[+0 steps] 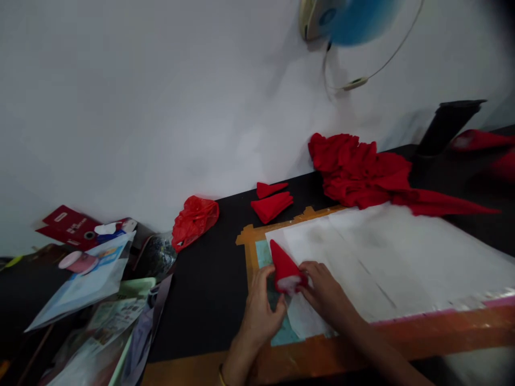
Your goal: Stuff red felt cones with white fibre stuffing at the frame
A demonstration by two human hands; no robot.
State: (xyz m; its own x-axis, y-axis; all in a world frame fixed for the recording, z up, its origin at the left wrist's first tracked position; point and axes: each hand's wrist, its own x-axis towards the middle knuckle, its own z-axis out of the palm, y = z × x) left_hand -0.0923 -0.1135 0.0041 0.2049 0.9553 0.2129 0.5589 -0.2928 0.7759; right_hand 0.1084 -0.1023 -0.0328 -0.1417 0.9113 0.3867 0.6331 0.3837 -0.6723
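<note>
A small red cone-shaped fabric piece [284, 266] with a white lower edge lies on the left end of a white sheet [386, 257]. My left hand [261, 308] pinches its lower left side. My right hand [324, 289] grips its lower right edge. Both hands hold the same piece, its tip pointing away from me. Two similar folded red pieces [272, 202] lie farther back on the black table [205, 289].
A large heap of red fabric [362, 171] lies at the back right. A red plastic bag [194, 219] sits by the wall. Papers, packets and a pink tape roll [76, 261] clutter the left. A blue fan [346, 21] hangs on the wall above.
</note>
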